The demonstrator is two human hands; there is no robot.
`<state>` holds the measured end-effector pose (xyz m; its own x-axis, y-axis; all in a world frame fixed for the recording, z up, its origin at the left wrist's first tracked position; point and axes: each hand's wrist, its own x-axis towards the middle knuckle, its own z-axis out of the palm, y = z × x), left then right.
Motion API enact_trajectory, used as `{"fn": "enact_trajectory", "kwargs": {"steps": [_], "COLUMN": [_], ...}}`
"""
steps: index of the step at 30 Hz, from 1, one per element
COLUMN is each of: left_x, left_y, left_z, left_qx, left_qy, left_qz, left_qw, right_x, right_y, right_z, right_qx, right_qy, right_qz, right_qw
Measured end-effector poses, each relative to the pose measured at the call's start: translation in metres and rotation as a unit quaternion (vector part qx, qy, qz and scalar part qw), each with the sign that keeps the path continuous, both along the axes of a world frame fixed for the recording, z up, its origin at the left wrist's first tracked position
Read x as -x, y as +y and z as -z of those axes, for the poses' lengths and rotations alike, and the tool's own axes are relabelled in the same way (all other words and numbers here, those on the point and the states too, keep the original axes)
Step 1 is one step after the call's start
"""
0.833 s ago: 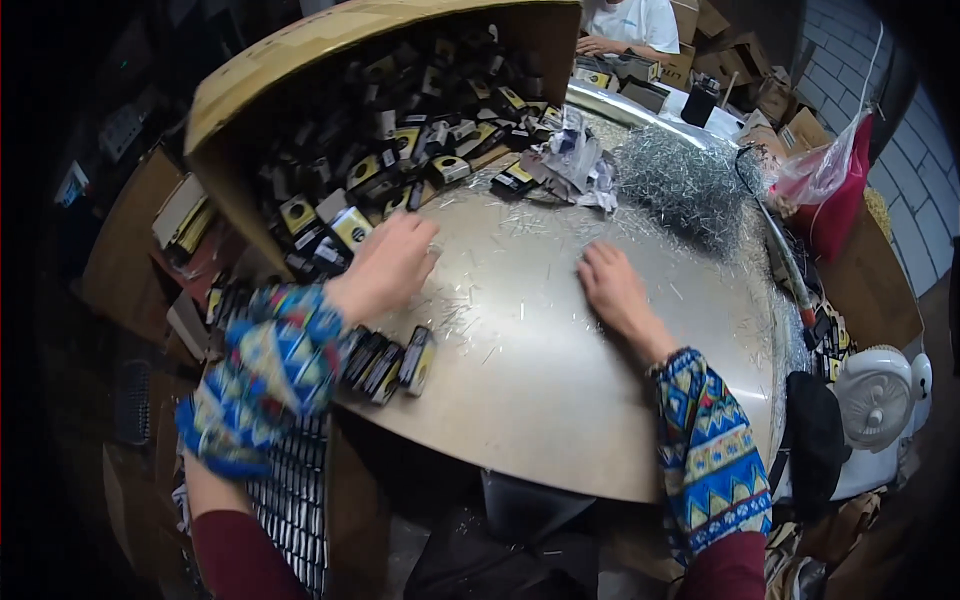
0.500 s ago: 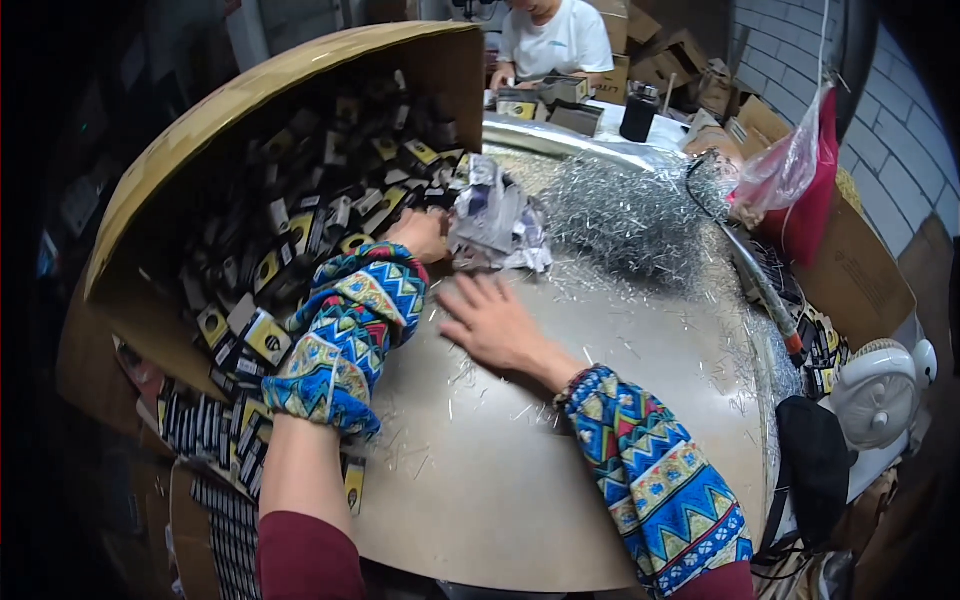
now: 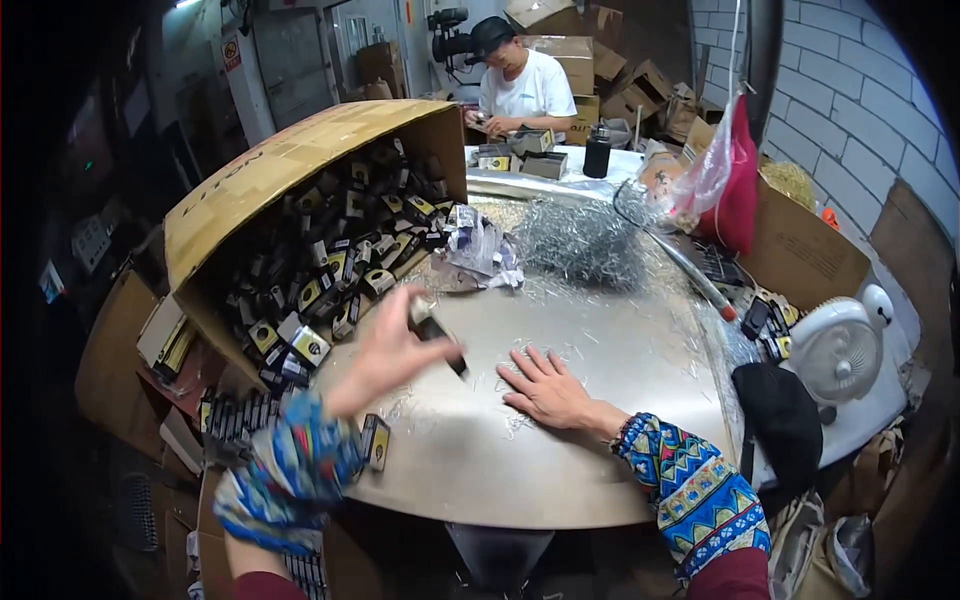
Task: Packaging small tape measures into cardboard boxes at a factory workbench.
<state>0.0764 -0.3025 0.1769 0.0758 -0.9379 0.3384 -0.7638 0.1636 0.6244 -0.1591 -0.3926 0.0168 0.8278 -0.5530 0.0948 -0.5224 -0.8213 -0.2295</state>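
My left hand (image 3: 378,362), smeared by motion, is raised over the left part of the pale table (image 3: 480,450). A small black box (image 3: 436,335) is gripped between its thumb and fingers. Flat on the tabletop lies my right hand (image 3: 548,393), fingers spread, with short thin metal pieces scattered around it. A big cardboard carton (image 3: 300,135) lies on its side at the left, its mouth toward the table. Many small black-and-yellow boxes (image 3: 310,345) fill it and spill out. One more small box (image 3: 376,443) rests at the table's near left edge.
Behind my hands are crumpled paper (image 3: 475,250) and a heap of silvery metal pieces (image 3: 585,245). A white fan (image 3: 840,350) and a black cap (image 3: 780,415) sit at the right. Across the table, a person (image 3: 530,90) works near a dark bottle (image 3: 597,152).
My left hand has come back from the carton's mouth toward me, now with a small black box. My right hand has shifted right and nearer, and lies flat. The view has tilted up.
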Motion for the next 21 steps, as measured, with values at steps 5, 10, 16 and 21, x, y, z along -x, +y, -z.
{"fn": "enact_trajectory", "kwargs": {"steps": [5, 10, 16, 21], "left_x": [0.078, 0.079, 0.059, 0.05], "left_y": [0.106, 0.126, 0.183, 0.255], "left_z": [0.088, 0.107, 0.102, 0.143], "left_qx": [0.06, -0.068, -0.17, -0.199], "left_qy": [0.046, -0.138, 0.269, 0.766], "left_qz": [-0.013, -0.015, -0.008, -0.078], "left_qw": [0.997, 0.988, 0.948, 0.607], "right_x": [0.02, 0.038, 0.068, 0.018], "right_y": [0.049, 0.054, 0.049, 0.074], "right_z": [-0.002, -0.02, -0.012, -0.006], "right_qx": [0.046, -0.218, -0.056, 0.017], "right_qy": [-0.03, -0.208, -0.234, -0.087], "right_qz": [0.061, 0.107, 0.16, 0.151], "right_qw": [0.997, 0.948, 0.957, 0.985]}}
